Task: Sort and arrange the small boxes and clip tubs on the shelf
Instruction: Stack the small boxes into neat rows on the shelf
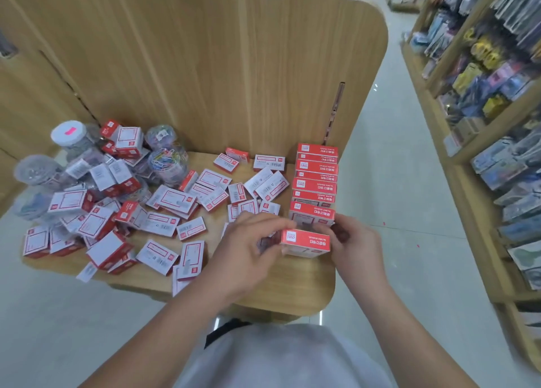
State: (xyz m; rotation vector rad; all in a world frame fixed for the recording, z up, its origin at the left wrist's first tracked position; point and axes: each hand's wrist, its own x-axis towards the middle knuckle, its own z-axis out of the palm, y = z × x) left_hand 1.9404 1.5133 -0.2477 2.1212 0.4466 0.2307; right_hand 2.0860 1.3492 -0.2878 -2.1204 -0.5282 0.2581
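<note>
The red box (306, 239) is held at the near end of the row of boxes (316, 179) along the right edge of the shelf (278, 288). The left hand (248, 247) and right hand (354, 247) grip its ends, fingers curled round it. Loose boxes (175, 200) lie scattered to the left, with clip tubs (167, 162) beyond them.

Loose boxes (175, 200) lie between tubs (167, 162) and row (316, 182).
</note>
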